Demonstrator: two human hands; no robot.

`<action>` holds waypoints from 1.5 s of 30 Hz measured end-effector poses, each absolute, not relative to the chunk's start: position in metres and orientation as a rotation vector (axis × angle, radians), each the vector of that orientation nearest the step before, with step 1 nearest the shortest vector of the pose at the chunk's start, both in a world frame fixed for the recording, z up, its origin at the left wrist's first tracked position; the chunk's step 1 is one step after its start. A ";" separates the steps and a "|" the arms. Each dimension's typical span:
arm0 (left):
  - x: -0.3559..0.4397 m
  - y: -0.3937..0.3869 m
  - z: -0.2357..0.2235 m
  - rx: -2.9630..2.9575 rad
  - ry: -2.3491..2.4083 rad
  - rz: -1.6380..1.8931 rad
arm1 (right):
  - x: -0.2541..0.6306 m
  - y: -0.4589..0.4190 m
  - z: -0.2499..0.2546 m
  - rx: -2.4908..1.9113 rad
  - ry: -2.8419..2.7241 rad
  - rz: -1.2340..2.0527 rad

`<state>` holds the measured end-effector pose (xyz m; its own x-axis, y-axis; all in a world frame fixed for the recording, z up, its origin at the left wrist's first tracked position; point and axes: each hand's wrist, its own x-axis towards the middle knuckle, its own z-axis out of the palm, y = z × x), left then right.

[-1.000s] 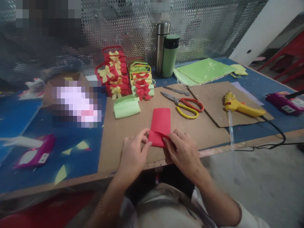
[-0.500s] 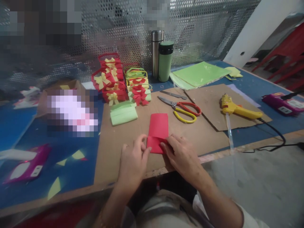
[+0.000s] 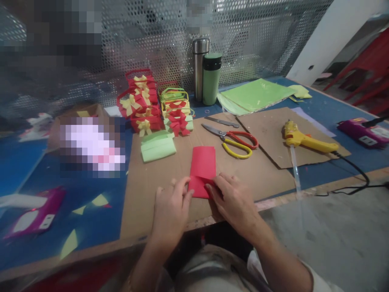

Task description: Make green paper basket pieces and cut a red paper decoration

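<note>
While cardboard (image 3: pixel 152 194) covers part of the blue table (image 3: pixel 100 225) before a perforated screen (image 3: pixel 243 48), the hands (image 3: pixel 172 211)—nearly closed—pinch red paper (image 3: pixel 203 162).

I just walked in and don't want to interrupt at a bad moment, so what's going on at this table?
Someone's left hand and right hand are both on a folded piece of red paper, lying on cardboard. Open scissors and a folded pale green paper lie beyond it. A yellow glue gun rests to the right, and small red baskets with yellow bows stand toward the back.
</note>
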<state>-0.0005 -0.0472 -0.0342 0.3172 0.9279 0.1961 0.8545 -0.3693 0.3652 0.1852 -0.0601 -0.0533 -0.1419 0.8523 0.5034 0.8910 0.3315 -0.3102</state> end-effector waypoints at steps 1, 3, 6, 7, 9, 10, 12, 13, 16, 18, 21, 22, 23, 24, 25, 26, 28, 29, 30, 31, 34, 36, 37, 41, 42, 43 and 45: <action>-0.001 -0.047 -0.035 2.403 1.638 0.556 | 0.185 -0.060 -0.053 -1.526 -1.997 -0.080; -0.002 -0.047 -0.037 2.439 1.633 0.554 | 0.185 -0.060 -0.053 -1.518 -1.997 -0.066; -0.003 -0.047 -0.038 2.479 1.622 0.562 | 0.185 -0.060 -0.054 -1.495 -1.985 -0.063; -0.003 -0.047 -0.038 2.487 1.619 0.564 | 0.185 -0.060 -0.053 -1.493 -1.979 -0.072; -0.004 -0.047 -0.038 2.498 1.615 0.562 | 0.184 -0.060 -0.053 -1.497 -1.974 -0.090; -0.004 -0.047 -0.038 2.503 1.614 0.558 | 0.184 -0.060 -0.053 -1.502 -1.975 -0.092; -0.004 -0.047 -0.038 2.508 1.617 0.550 | 0.184 -0.060 -0.052 -1.512 -1.983 -0.092; -0.004 -0.047 -0.038 2.510 1.619 0.544 | 0.184 -0.060 -0.052 -1.519 -1.987 -0.095; -0.004 -0.047 -0.038 2.520 1.624 0.519 | 0.184 -0.060 -0.052 -1.536 -1.996 -0.119; -0.004 -0.047 -0.038 2.538 1.617 0.517 | 0.184 -0.060 -0.053 -1.536 -1.997 -0.131; -0.004 -0.046 -0.039 2.566 1.599 0.533 | 0.184 -0.060 -0.052 -1.534 -1.996 -0.126; -0.004 -0.046 -0.039 2.573 1.598 0.537 | 0.184 -0.060 -0.052 -1.532 -1.997 -0.121; -0.004 -0.046 -0.039 2.579 1.599 0.540 | 0.184 -0.060 -0.051 -1.531 -1.996 -0.117; -0.004 -0.046 -0.040 2.585 1.601 0.546 | 0.184 -0.060 -0.051 -1.529 -1.995 -0.116; -0.004 -0.046 -0.040 2.593 1.605 0.553 | 0.184 -0.060 -0.051 -1.527 -1.994 -0.116; -0.004 -0.046 -0.041 2.602 1.608 0.563 | 0.184 -0.060 -0.052 -1.525 -1.992 -0.118; -0.004 -0.046 -0.042 2.624 1.607 0.584 | 0.184 -0.059 -0.052 -1.520 -1.993 -0.120; -0.004 -0.046 -0.042 2.638 1.603 0.592 | 0.184 -0.059 -0.053 -1.517 -1.993 -0.125; -0.004 -0.046 -0.043 2.654 1.598 0.601 | 0.184 -0.059 -0.053 -1.517 -1.992 -0.131; -0.004 -0.046 -0.043 2.671 1.590 0.602 | 0.184 -0.059 -0.053 -1.521 -1.990 -0.138; -0.004 -0.046 -0.042 2.717 1.578 0.582 | 0.183 -0.060 -0.053 -1.550 -1.995 -0.141; -0.004 -0.045 -0.041 2.734 1.584 0.553 | 0.182 -0.061 -0.053 -1.573 -2.003 -0.130; -0.004 -0.045 -0.041 2.737 1.589 0.538 | 0.181 -0.061 -0.053 -1.582 -2.003 -0.133; -0.006 -0.046 -0.043 2.742 1.615 0.523 | 0.179 -0.060 -0.060 -1.555 -1.984 -0.205; -0.007 -0.046 -0.044 2.745 1.620 0.532 | 0.178 -0.059 -0.062 -1.537 -1.981 -0.223; -0.007 -0.046 -0.046 2.746 1.625 0.543 | 0.177 -0.057 -0.064 -1.523 -1.979 -0.236; -0.007 -0.046 -0.048 2.746 1.631 0.559 | 0.176 -0.054 -0.067 -1.522 -1.959 -0.260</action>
